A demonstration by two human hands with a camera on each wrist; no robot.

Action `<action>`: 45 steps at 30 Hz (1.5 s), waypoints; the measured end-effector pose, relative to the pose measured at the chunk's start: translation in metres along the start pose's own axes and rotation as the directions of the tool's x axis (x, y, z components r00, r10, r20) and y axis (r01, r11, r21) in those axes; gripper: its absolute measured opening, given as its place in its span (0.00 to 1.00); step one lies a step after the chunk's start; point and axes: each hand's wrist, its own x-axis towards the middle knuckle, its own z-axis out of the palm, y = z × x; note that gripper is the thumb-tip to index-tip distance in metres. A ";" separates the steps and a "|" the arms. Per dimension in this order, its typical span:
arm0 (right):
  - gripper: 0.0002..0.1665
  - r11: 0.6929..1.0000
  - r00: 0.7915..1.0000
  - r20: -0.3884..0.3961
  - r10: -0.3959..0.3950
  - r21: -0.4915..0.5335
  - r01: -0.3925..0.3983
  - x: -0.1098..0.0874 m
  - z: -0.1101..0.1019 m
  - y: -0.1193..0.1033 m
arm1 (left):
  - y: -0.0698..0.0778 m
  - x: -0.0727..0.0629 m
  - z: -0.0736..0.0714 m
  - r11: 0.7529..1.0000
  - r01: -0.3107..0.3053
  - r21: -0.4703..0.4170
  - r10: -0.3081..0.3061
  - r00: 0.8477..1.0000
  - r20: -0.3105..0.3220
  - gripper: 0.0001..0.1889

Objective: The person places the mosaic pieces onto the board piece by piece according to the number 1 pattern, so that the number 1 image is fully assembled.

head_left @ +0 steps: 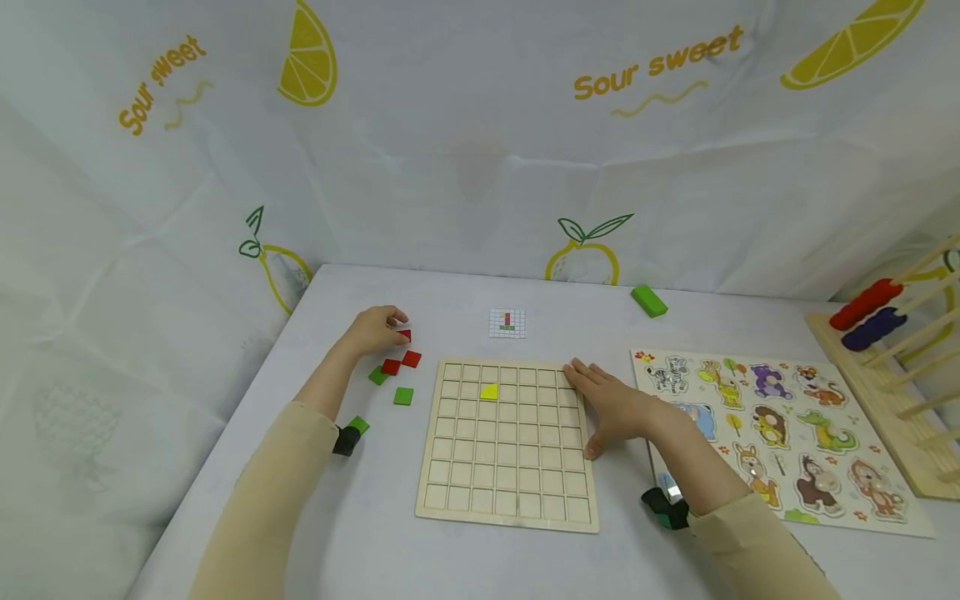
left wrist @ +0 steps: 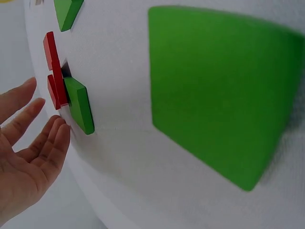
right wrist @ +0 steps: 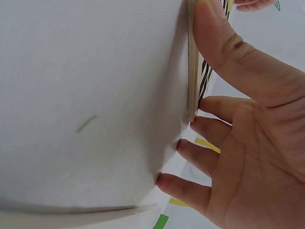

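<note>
My left hand (head_left: 377,329) reaches over the table's left side, its fingertips at a red square tile (head_left: 405,335). In the left wrist view its fingers (left wrist: 47,148) are loosely bent and spread, close beside the red tiles (left wrist: 58,81). Two more red tiles (head_left: 411,358) and several green tiles (head_left: 403,396) lie nearer the wrist. My right hand (head_left: 611,404) rests along the right edge of a wooden grid board (head_left: 507,523). Its thumb (right wrist: 209,24) touches the board's side, and the other fingers extend past the corner. One yellow piece (head_left: 490,391) sits in an upper cell.
A small printed pattern card (head_left: 507,323) lies behind the board. Farther right are a green block (head_left: 649,301), an animal puzzle board (head_left: 750,417) partly under my right forearm, and a wooden bead rack (head_left: 877,392). A white printed cloth (head_left: 465,183) hangs behind the table.
</note>
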 end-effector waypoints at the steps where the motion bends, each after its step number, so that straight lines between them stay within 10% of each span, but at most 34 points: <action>1: 0.75 1.000 1.000 0.000 0.001 0.000 -0.001 0.000 0.000 0.000 | -0.001 0.001 0.000 1.000 0.000 0.006 0.000 1.000 0.008 0.20; 45: 0.75 1.000 1.000 -0.005 0.012 -0.002 -0.012 -0.001 -0.001 -0.001 | 0.010 0.001 0.009 0.983 0.007 0.182 0.005 0.998 -0.066 0.11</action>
